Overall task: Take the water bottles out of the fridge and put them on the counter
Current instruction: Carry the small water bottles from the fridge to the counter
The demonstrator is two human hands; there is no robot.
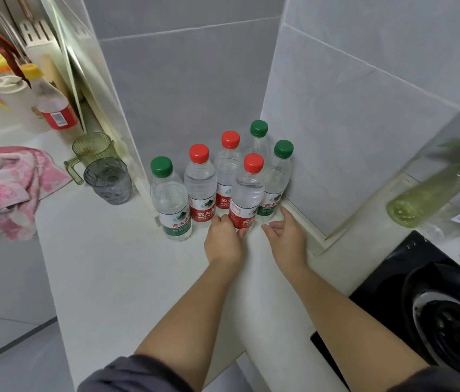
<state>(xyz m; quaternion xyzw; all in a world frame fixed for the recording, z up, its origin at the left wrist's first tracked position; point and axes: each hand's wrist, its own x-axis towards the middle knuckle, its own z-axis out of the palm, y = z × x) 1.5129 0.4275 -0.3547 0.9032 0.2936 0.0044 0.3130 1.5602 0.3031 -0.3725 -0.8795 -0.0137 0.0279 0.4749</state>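
Observation:
Several clear water bottles stand upright on the white counter (127,267), tucked into the tiled corner. Some have red caps and some green. The front one is a red-capped bottle (247,190) with a red label. My left hand (224,240) grips its base, fingers on the left side and thumb under the label. My right hand (286,236) rests on the counter just right of it with loose fingers and holds nothing. Its index finger reaches toward the foot of a green-capped bottle (278,179) by the right wall. Another green-capped bottle (170,199) stands apart at the left.
A grey glass (108,181) and a green jug (90,154) stand left of the bottles, beside a pink towel (11,188). More bottles and utensils crowd the far left. A black stove (432,306) lies at the right, with a green spray bottle (432,193) behind it.

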